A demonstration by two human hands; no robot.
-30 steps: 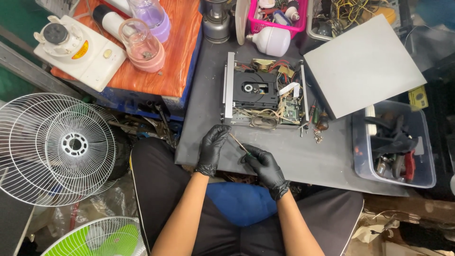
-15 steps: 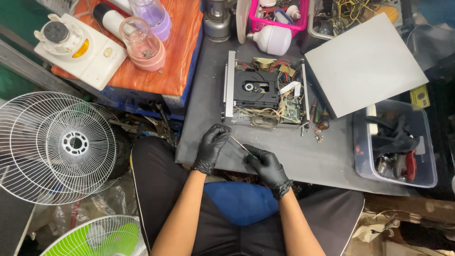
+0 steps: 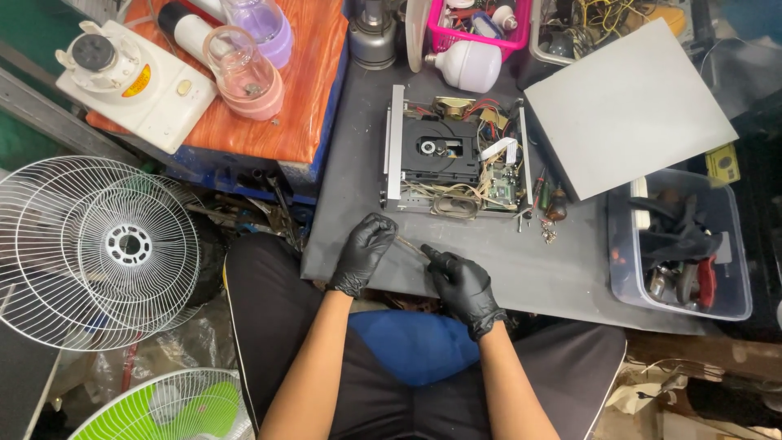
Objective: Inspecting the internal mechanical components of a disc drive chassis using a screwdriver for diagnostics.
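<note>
I'm looking down at a small electronics and appliance repair workshop. At the centre of the frame a disc player (image 3: 456, 159) sits with its cover off, circuit boards and wire bundles exposed, on a dark grey surface (image 3: 529, 269); its flat grey lid (image 3: 627, 106) lies at the upper right. A clear bin of hand tools (image 3: 688, 244) stands at the right edge. Wire fan guards (image 3: 98, 244) lean at the left, with a green fan (image 3: 163, 411) in the lower left corner. Blender jars (image 3: 244, 73) and a white appliance base (image 3: 130, 81) crowd an orange board in the upper left. Both my hands wear black gloves
</note>
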